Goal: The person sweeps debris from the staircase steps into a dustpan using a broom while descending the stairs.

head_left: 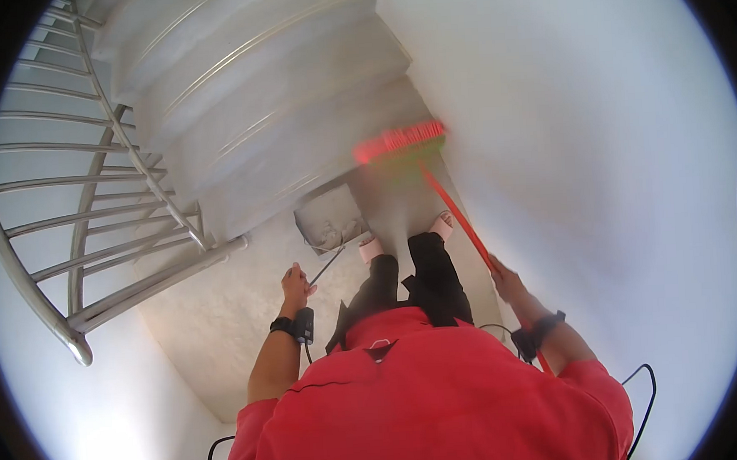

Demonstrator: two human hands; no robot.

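Observation:
My right hand (509, 279) is wrapped round the red handle of a broom (459, 213). The broom's head, with pink-red bristles and a green part, is blurred and sits ahead of my feet, near the right wall at the foot of the stairs. My left hand (296, 285) is closed on the thin dark handle of a dustpan (330, 207). The dustpan is pale and box-like, resting on the floor left of my feet. Some greyish debris appears inside it, too small to name.
Pale steps (269, 85) rise ahead. A metal railing (93, 219) curves along the left side. A white wall (599, 176) stands close on my right. My feet, in pink slippers (370, 249), are on the pale floor (207, 322). Cables hang by both arms.

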